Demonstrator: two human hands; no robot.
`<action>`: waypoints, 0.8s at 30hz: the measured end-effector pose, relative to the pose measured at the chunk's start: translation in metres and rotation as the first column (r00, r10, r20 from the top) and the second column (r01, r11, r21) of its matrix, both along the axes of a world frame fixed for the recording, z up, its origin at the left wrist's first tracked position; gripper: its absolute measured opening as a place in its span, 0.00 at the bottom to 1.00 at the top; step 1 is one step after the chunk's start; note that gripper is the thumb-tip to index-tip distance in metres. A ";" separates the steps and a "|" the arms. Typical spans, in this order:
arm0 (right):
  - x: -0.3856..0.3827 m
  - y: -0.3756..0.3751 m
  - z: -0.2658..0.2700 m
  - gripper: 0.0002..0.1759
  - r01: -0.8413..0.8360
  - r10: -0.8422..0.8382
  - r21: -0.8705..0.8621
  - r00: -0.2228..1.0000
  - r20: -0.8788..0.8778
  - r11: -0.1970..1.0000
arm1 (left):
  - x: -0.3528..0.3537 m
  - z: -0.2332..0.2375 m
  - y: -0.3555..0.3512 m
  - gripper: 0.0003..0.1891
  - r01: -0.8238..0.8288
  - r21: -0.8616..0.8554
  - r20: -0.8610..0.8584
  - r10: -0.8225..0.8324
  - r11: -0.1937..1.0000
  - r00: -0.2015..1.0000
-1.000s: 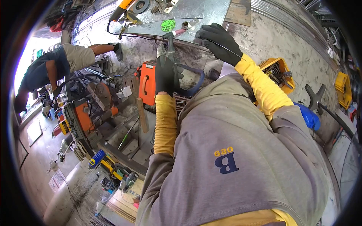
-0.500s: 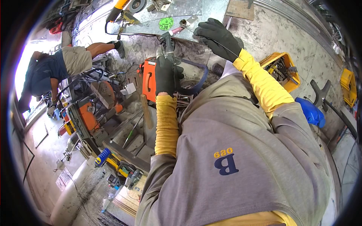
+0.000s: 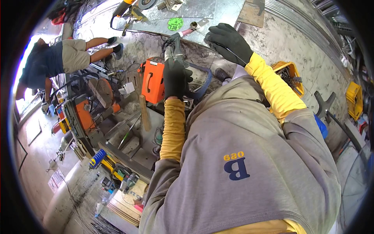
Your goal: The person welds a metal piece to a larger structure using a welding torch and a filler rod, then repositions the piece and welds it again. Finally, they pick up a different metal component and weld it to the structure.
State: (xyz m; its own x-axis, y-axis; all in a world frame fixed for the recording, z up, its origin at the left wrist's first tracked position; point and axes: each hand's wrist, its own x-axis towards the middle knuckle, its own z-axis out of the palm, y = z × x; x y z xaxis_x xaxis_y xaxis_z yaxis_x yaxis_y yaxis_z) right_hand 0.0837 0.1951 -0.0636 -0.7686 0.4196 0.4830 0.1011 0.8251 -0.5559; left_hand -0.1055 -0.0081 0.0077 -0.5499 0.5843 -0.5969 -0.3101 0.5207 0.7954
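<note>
My gloved left hand (image 3: 176, 78) is wrapped round a TIG welding torch (image 3: 176, 41), whose pink nozzle points at a small metal piece with a round opening (image 3: 193, 25). That piece lies near the edge of a metal sheet (image 3: 156, 24), beside a round green sticker (image 3: 175, 24). My gloved right hand (image 3: 229, 43) is closed on a thin filler rod (image 3: 238, 57). One end of the rod reaches toward the small metal piece; the other runs back along the yellow sleeve.
An orange machine (image 3: 152, 80) stands below my left hand. Yellow bins (image 3: 287, 74) sit at right, one holding metal parts. An angle grinder (image 3: 124, 7) and pliers (image 3: 137, 13) lie on the sheet. Another person (image 3: 58, 58) works at left among tools and a cut-off saw (image 3: 82, 115).
The rod in my right hand now reaches closer to the small metal piece. The torch stays beside that piece. The view has shifted slightly, and the other person's legs have moved apart.
</note>
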 end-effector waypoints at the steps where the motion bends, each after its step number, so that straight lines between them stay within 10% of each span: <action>1: 0.001 0.001 0.001 0.14 -0.023 0.023 -0.014 1.000 0.007 1.000 | 0.001 0.000 -0.001 0.06 0.125 -0.045 -0.149 -0.130 0.991 0.980; 9: 0.001 0.001 -0.004 0.15 -0.054 0.055 -0.050 0.998 0.012 0.997 | 0.028 -0.019 -0.007 0.11 -0.029 0.165 -0.159 0.056 0.986 0.986; 11: 0.001 0.002 -0.005 0.17 -0.049 0.050 -0.074 0.999 0.013 0.996 | 0.030 -0.014 -0.007 0.08 0.315 -0.205 -0.535 -0.375 0.927 0.757; 14: 0.001 0.003 -0.009 0.18 -0.056 0.054 -0.060 0.998 -0.036 0.997 | 0.038 -0.037 -0.008 0.08 0.204 0.010 -0.666 -0.146 0.979 0.732; 24: 0.001 0.003 -0.009 0.18 -0.034 0.030 -0.061 0.997 -0.069 0.998 | 0.051 -0.058 -0.005 0.10 -0.145 0.096 -0.298 0.168 0.985 0.940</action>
State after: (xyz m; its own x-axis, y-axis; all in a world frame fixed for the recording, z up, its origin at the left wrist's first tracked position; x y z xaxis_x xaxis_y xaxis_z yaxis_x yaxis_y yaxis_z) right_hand 0.0847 0.1976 -0.0724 -0.7486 0.4261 0.5080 0.0353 0.7907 -0.6112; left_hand -0.0546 -0.0132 -0.0502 -0.7863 0.5113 -0.3468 -0.1208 0.4233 0.8979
